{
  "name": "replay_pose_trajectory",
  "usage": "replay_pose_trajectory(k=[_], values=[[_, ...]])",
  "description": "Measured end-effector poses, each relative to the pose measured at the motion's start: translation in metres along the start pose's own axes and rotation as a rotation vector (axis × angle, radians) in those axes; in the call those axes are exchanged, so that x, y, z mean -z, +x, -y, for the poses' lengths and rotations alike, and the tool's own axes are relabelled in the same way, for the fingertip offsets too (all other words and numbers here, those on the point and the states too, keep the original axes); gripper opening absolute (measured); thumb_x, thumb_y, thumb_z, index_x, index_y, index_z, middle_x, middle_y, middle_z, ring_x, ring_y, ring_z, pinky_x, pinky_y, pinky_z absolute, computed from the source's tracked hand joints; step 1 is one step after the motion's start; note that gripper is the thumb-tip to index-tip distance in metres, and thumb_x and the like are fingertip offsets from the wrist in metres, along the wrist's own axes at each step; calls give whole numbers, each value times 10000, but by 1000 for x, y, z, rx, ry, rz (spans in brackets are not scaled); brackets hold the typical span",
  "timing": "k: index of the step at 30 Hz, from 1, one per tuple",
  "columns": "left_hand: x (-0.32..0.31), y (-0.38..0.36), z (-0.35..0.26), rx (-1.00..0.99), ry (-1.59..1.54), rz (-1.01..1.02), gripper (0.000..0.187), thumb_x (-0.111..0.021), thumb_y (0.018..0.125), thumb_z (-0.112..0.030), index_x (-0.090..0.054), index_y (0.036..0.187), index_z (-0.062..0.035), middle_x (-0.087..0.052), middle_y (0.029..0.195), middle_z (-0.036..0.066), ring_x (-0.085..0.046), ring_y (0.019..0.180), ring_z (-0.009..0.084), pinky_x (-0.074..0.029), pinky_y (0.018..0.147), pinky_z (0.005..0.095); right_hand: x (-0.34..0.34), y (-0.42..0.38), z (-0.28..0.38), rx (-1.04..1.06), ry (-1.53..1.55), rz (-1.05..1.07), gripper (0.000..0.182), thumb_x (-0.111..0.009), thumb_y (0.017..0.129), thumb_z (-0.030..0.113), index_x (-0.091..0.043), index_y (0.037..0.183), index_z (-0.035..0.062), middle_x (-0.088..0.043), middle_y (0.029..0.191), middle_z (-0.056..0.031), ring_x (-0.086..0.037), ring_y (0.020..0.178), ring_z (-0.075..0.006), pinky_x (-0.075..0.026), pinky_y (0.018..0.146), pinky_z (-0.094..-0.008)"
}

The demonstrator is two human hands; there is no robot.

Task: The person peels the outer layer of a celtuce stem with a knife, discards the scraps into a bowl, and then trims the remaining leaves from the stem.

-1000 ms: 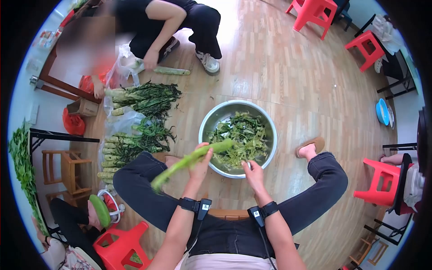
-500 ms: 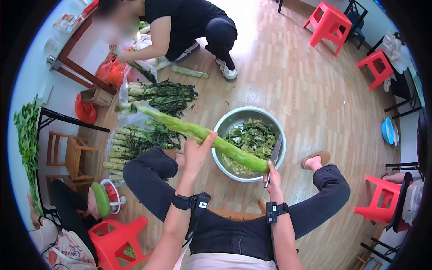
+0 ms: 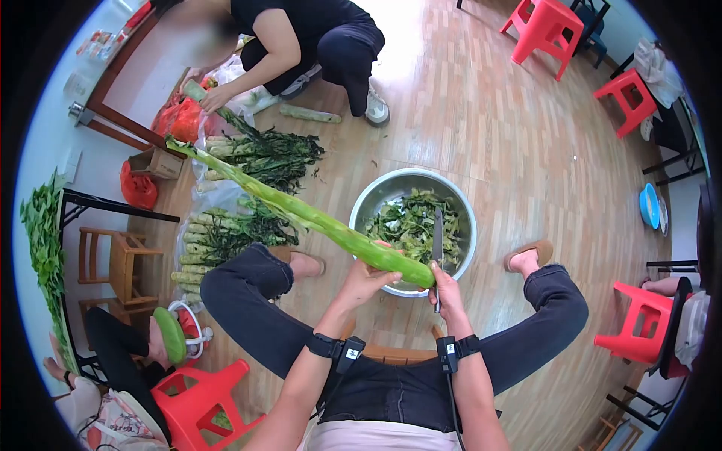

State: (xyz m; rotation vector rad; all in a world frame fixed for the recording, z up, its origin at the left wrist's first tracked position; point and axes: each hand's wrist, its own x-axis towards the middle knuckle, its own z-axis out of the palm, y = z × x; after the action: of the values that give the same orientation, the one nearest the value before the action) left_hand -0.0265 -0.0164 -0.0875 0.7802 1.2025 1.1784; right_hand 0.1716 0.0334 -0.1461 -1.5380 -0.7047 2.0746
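- Left hand (image 3: 368, 279): fingers wrapped round a green stalk (image 3: 301, 214) close to its thick end.
- Right hand (image 3: 447, 293): closed on the handle of a knife (image 3: 438, 233), just beside the stalk's thick end; blade points away, over the bowl.
- Stalk: slants from the right hand across the left hand, then far out ahead and leftward; thin tip above the floor-level bundles, near the crouching person's hands (image 3: 218, 96).
- Metal bowl (image 3: 387, 192): on the floor, directly ahead of and below both hands. Near rim passes under the thick end; far rim well ahead of the fingers. Green peelings (image 3: 406, 233) inside, below the rim.
- Left of the left hand: dark-leaved bundle (image 3: 259, 229), its right edge short of the bowl; strip of floor between.
- Wood floor (image 3: 526, 165): widest stretch ahead and right of the right hand, reaching to red stools (image 3: 628, 105).
- Knees (image 3: 241, 278) spread outside both hands, bounding the near space; right one well apart from the right hand.
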Motion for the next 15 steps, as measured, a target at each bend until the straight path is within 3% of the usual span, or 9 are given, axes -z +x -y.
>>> replay_pose_trajectory(k=[6,9,12,15], values=[[21,-3,6,40,68,-66,488,-665,803,-79,-393,1202,-12,-553,1177,119,-531,1079,182,-430,923,318,-2,6,-8,1,-106,34,405,-598,852,432,-589,804,30,-604,566,-90,-399,314,-82,-293,318,-212],[27,-6,2,63,83,-59,531,-704,770,-117,-420,1204,-5,-566,1072,82,-552,980,168,-449,855,306,-1,11,-19,155,-462,-61,395,-602,843,436,-609,742,55,-553,499,-35,-426,332,-84,-329,331,-235],[27,-4,5,53,108,-77,564,-688,786,-106,-382,1247,-2,-550,1116,85,-524,1043,173,-412,919,314,-7,10,-17,85,-444,-92,377,-545,886,407,-596,770,52,-530,498,-22,-397,318,-71,-293,314,-206],[22,2,14,57,43,-144,611,-693,768,-95,-364,1274,0,-543,1080,74,-525,989,163,-419,877,301,-8,9,-17,138,-383,-144,360,-523,904,384,-588,778,52,-497,477,-9,-385,313,-72,-283,311,-213]])
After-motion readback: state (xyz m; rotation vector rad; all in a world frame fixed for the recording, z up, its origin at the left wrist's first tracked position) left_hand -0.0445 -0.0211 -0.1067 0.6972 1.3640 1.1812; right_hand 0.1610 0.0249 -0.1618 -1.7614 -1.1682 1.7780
